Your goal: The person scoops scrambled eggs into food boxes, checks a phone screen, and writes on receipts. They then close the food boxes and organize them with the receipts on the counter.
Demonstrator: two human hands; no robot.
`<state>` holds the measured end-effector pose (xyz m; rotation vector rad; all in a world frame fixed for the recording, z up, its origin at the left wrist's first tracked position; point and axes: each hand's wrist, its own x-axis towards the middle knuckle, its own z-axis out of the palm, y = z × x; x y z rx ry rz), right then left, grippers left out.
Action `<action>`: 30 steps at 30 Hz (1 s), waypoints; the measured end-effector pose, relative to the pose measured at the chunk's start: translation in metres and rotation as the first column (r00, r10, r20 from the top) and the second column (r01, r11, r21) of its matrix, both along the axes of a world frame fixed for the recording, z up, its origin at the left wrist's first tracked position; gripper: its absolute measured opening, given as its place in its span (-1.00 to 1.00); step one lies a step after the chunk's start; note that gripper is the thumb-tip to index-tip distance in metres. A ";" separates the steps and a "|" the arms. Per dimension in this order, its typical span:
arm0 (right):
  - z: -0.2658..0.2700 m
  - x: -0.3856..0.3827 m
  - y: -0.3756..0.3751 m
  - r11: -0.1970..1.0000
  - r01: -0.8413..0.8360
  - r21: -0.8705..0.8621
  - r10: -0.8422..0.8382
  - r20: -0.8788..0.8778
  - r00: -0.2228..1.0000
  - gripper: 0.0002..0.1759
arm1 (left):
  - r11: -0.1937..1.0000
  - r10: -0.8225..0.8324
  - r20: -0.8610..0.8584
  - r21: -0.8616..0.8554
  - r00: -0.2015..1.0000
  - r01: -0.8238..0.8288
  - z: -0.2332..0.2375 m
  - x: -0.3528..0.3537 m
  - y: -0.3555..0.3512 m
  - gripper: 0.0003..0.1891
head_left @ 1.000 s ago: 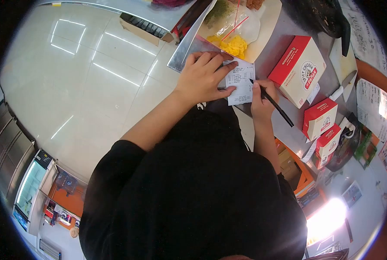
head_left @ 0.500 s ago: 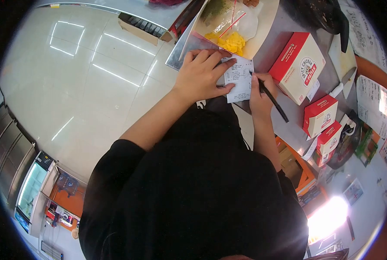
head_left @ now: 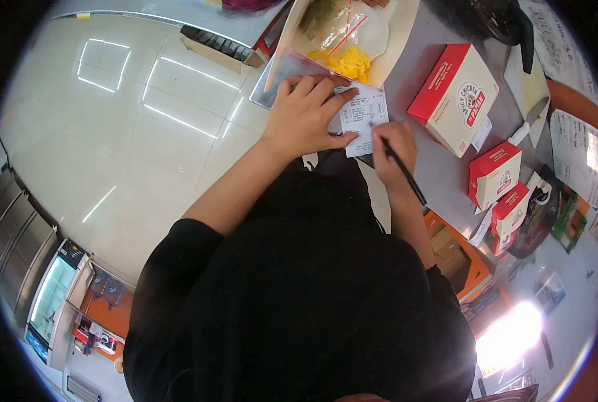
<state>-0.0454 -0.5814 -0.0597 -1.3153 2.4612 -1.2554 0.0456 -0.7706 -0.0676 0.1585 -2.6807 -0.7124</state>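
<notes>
A white printed receipt [head_left: 364,114] lies on the grey metal counter [head_left: 440,167] at its near edge. My left hand [head_left: 304,115] lies flat on the receipt's left part, fingers spread over it. My right hand [head_left: 393,145] grips a black pen [head_left: 402,170], its tip touching the receipt's lower middle. Just beyond the receipt stands a cream tray [head_left: 396,41] with clear bags of yellow and green food [head_left: 345,61].
A large red-and-white chicken box [head_left: 454,98] stands right of the receipt. Two smaller red boxes [head_left: 493,175] [head_left: 510,211] sit further right. Papers with handwriting [head_left: 576,153] lie at the far right. Pale tiled floor [head_left: 131,114] spreads to the left; a fridge [head_left: 47,291] stands lower left.
My right hand slid left along the receipt with the pen, so the tip is now nearer my left hand. My left hand stayed pressed on the paper.
</notes>
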 end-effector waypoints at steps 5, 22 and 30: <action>0.001 -0.001 0.021 0.995 0.064 0.074 -0.061 -0.043 0.997 -0.85 | 1.000 -0.019 -0.011 -0.018 1.000 0.019 0.000 0.000 -0.001 -0.37; 0.054 -0.035 0.114 0.934 0.347 0.089 -0.345 -0.033 0.938 -0.74 | 0.979 -0.022 -0.101 0.199 0.995 0.042 0.004 -0.015 0.021 -0.38; 0.100 -0.132 0.131 0.841 0.514 0.169 -0.415 -0.407 0.813 -0.57 | 0.935 0.348 -0.238 0.156 0.907 -0.318 0.008 0.018 0.000 -0.26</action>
